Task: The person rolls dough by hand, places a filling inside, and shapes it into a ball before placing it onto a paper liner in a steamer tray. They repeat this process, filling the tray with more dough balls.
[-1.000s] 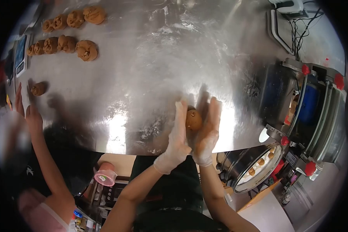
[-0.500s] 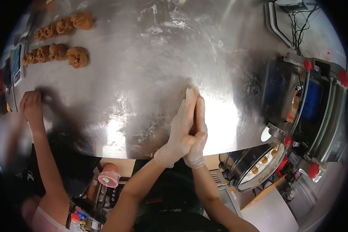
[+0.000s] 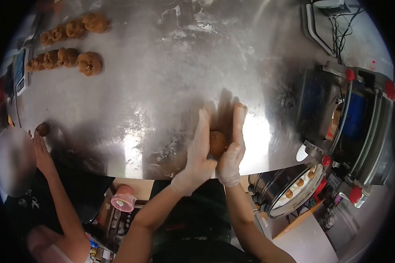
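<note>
A smooth brown dough ball [image 3: 217,143] sits on the steel worktop between my two gloved hands. To its left stands my left hand [image 3: 196,153], on edge with fingers stretched forward and palm turned inward to the ball. My right hand [image 3: 233,147] flanks it on the other side, also open, its thumb side overlapping the ball's near right edge. Both hands wear thin translucent gloves. The underside of the ball is hidden.
Two rows of brown dough pieces [image 3: 89,64] lie at the far left, near a scale [image 3: 21,72]. Close by, a co-worker's hand [image 3: 40,151] is beside another dough ball [image 3: 42,129]. At right are a roller machine [image 3: 357,114] and a round steamer tray [image 3: 300,197] holding several balls.
My hands, pressed together before, have come apart, and the dough ball now shows between them. The co-worker's hand has moved nearer the table edge, and a dough ball shows beside it.
</note>
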Demonstrator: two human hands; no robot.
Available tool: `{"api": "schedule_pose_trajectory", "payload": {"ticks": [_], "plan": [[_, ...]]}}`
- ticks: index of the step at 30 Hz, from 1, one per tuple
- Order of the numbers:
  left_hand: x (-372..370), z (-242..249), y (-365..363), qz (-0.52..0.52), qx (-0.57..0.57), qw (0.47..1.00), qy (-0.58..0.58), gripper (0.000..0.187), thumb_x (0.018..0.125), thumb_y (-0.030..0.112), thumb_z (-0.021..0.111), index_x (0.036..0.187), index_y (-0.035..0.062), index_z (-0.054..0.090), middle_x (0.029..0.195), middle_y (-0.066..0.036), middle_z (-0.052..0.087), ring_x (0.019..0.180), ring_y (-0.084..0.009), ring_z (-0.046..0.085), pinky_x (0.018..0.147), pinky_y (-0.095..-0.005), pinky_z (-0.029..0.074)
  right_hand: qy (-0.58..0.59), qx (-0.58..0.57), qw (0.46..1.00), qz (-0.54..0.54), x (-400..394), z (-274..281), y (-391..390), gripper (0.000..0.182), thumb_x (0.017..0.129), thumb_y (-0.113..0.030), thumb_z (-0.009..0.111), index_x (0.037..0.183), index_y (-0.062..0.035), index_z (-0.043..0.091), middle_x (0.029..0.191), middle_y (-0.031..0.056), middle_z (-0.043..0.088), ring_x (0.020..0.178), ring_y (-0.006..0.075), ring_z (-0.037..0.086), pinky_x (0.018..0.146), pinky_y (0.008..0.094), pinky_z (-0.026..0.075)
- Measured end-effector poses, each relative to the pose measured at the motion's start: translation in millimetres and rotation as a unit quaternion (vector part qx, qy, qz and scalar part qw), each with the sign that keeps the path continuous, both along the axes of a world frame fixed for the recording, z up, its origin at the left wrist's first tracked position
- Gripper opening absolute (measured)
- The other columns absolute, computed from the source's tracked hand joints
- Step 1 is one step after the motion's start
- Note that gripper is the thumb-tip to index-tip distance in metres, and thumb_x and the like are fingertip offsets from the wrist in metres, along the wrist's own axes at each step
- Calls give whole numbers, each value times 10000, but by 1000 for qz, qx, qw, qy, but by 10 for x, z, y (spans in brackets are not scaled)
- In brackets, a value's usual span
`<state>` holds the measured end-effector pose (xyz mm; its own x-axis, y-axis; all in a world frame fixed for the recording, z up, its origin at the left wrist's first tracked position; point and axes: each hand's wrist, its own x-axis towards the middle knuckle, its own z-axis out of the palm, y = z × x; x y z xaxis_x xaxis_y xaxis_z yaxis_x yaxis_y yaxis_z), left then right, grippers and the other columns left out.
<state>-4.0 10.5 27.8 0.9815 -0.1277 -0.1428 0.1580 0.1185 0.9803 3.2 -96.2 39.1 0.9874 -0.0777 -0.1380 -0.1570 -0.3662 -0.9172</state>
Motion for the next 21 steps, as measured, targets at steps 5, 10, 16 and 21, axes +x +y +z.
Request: {"api": "schedule_pose_trajectory", "payload": {"ticks": [5,10,16,21], "plan": [[256,38,-47,-47,17,999,20,872,950,416,445,1591,-89,136,1608,-334,290,1432,-419,413,1128,-424,400,21,-11,995,93,33,105,7,785,1066,-542,254,1600,33,243,1669,250,224,1558,432,161,1259,473,178],[0,59,49,-4,64,997,-48,842,983,427,447,1579,-94,158,1602,-313,311,1444,-413,401,1127,-429,403,-16,-6,1000,25,-39,-50,-65,771,1077,-532,255,1600,35,248,1676,245,214,1570,410,131,1258,466,181],[145,98,-57,-37,56,998,-4,766,1019,396,461,1549,-99,214,1569,-316,339,1437,-416,412,1140,-433,389,38,-1,996,80,-23,84,-8,708,1073,-449,279,1593,32,269,1667,260,222,1562,431,149,1261,473,181],[72,60,72,-4,116,993,-37,808,927,188,474,1591,-90,105,1638,-316,231,1515,-461,262,1219,-434,291,2,29,999,28,-125,-14,-66,716,1069,-443,280,1593,45,252,1669,255,220,1561,423,165,1258,470,189]]}}
